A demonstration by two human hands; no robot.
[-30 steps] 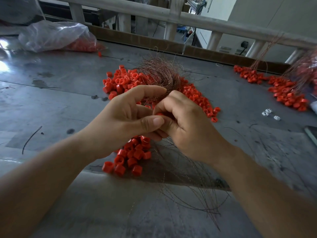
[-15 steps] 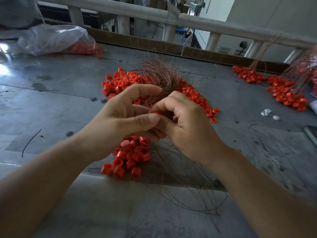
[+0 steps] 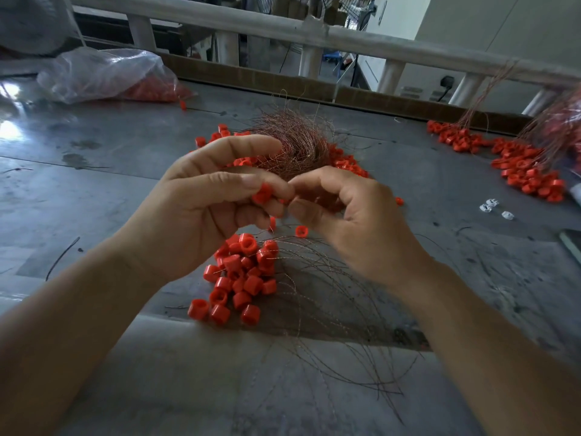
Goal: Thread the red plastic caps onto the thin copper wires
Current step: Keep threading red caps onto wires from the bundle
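My left hand point(image 3: 201, 212) pinches a red plastic cap point(image 3: 262, 193) between thumb and fingers, above the grey table. My right hand point(image 3: 349, 215) faces it, thumb and forefinger pinched together at the cap's side; the thin wire between them is too fine to make out. Under the hands lies a heap of red caps point(image 3: 242, 275) with thin copper wires point(image 3: 330, 309) fanning toward me. One more cap point(image 3: 301, 230) hangs or lies just below my right thumb. Behind the hands sits a tangled bundle of copper wire point(image 3: 292, 143) on a larger spread of caps point(image 3: 345, 162).
A clear plastic bag point(image 3: 103, 73) holding red caps lies at the far left. More caps with wires point(image 3: 518, 165) are piled at the far right, next to some small white clips point(image 3: 493, 209). A white railing point(image 3: 314, 29) runs along the table's far edge.
My hands have come slightly apart and turned, so the cap in my left fingers now shows. The view has shifted a little; the heaps on the table have not moved.
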